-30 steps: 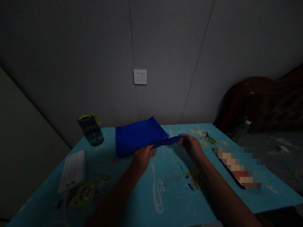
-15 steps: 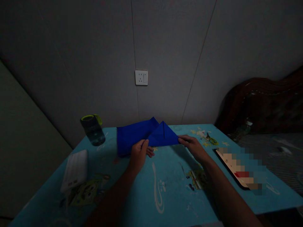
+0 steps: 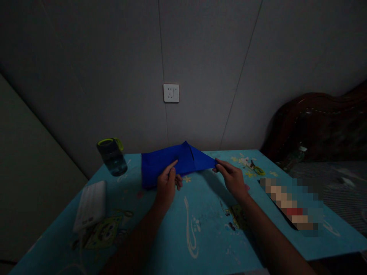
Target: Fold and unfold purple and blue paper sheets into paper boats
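A dark blue sheet of paper lies toward the back of the table, with a pointed flap folded at its right. At the near edge, my left hand has its index finger stretched over the paper and its thumb beside it. The other fingers curl at the edge, partly hidden. My right hand pinches the flap's right tip between thumb and fingers. That tip is lifted off the table, with a shadow beneath it.
On the left stand a dark bottle with a yellow-green rim and a white power bank with a cable. Scissors lie at the back right. A blurred-out flat object is at the right. The wall carries a socket.
The flap has swung from an upright triangle to a lower, flatter shape, its peak moving left. My right hand has turned with the tip. My left index finger has stretched out onto the paper.
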`<state>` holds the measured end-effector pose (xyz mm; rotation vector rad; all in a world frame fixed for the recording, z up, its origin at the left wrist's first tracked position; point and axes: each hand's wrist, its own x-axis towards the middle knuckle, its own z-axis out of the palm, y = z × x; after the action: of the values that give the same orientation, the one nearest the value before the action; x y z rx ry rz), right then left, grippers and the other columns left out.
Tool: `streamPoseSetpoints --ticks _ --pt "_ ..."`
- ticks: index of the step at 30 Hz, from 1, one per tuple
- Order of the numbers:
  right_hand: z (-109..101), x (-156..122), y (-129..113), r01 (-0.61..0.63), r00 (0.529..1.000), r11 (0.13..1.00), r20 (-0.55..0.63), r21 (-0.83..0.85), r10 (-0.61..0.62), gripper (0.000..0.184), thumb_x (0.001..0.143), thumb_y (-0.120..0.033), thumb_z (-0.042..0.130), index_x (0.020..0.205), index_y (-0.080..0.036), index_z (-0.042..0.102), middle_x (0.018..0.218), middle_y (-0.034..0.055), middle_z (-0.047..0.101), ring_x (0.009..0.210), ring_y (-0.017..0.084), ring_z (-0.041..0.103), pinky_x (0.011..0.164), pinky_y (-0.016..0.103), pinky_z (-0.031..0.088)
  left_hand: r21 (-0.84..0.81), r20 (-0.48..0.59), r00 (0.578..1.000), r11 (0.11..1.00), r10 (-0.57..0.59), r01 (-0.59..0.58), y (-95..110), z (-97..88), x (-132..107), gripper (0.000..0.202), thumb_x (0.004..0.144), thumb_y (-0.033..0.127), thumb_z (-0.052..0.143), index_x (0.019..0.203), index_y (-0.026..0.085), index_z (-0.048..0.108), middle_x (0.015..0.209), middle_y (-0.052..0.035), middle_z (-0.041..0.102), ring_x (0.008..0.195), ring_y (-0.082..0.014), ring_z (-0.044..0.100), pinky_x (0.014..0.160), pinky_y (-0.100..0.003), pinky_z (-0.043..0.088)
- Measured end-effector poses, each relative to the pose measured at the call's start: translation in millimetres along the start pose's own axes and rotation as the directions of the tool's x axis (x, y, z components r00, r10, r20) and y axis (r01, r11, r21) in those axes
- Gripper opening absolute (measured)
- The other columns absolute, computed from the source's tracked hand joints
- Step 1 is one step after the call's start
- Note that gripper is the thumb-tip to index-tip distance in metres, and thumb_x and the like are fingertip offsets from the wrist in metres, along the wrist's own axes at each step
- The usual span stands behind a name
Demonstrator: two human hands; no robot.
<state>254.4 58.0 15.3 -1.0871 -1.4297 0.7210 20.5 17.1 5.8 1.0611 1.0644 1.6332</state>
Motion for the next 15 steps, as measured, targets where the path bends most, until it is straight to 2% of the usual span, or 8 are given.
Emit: streamPoseSetpoints --ticks 2,4,7,9,11,15 --pt "1 -1 0 0.068 0.997 0.998 0.041 -0.013 -0.067 0.041 0.077 -0.047 0.072 0.112 -0.025 0.073 0.102 0.0051 0.074 0.093 0.024 0.067 0.091 0.041 0.049 -0.025 -0.021 1.0 1.0 0.015 -0.015 2 -0.6 0 0.064 0.087 0.052 0.058 0.133 0.008 0.054 0.055 0.0042 0.057 0.042 -0.0081 0.05 0.039 -0.018 0.036" --pt "0 -1 1 0.112 0.993 0.993 0.052 -0.041 -0.11 0.04 0.077 -0.045 0.073 0.113 -0.027 0.073 0.111 0.005 0.073 0.102 0.025 0.065 0.096 0.041 0.047 -0.026 -0.027 0.999 0.999 0.022 -0.023 3 -0.6 -1 0.065 0.088 0.054 0.056 0.133 0.007 0.054 0.055 0.0042 0.056 0.042 -0.0083 0.049 0.04 -0.019 0.037" --pt "-2 0 4 0.138 0.99 0.986 0.03 -0.096 -0.136 0.033 0.08 -0.042 0.069 0.11 -0.028 0.074 0.109 0.0052 0.074 0.102 0.025 0.065 0.096 0.042 0.047 0.056 0.005 0.999 0.997 0.052 -0.052 1 -0.2 -3 0.064 0.091 0.056 0.049 0.133 0.008 0.054 0.057 0.0034 0.056 0.045 -0.0091 0.051 0.042 -0.019 0.039" --pt "-3 1 7 0.166 0.986 0.976 -0.002 -0.143 -0.168 0.028 0.082 -0.041 0.067 0.106 -0.028 0.076 0.106 0.0054 0.075 0.099 0.025 0.067 0.094 0.041 0.049 0.174 0.052 0.993 0.978 0.109 -0.117 -2 -0.6 -4 0.06 0.095 0.053 0.044 0.133 0.009 0.055 0.059 0.0024 0.057 0.047 -0.0096 0.052 0.046 -0.02 0.042" --pt "-5 2 10 0.206 0.975 0.959 -0.04 -0.195 -0.217 0.026 0.084 -0.042 0.065 0.101 -0.026 0.077 0.101 0.006 0.076 0.094 0.025 0.068 0.089 0.04 0.051 0.334 0.133 0.972 0.914 0.194 -0.228 -5 -1.8 -6 0.053 0.096 0.048 0.044 0.133 0.012 0.056 0.066 0.0003 0.06 0.052 -0.0107 0.055 0.053 -0.022 0.047" --pt "-8 2 16 0.31 0.932 0.896 -0.082 -0.318 -0.352 0.028 0.088 -0.044 0.061 0.099 -0.023 0.076 0.093 0.0069 0.076 0.083 0.023 0.07 0.078 0.038 0.055 0.565 0.323 0.886 0.684 0.332 -0.462 -12 -4.9 -6 0.045 0.095 0.036 0.047 0.134 0.015 0.056 0.089 -0.0076 0.065 0.075 -0.0178 0.064 0.072 -0.03 0.054"
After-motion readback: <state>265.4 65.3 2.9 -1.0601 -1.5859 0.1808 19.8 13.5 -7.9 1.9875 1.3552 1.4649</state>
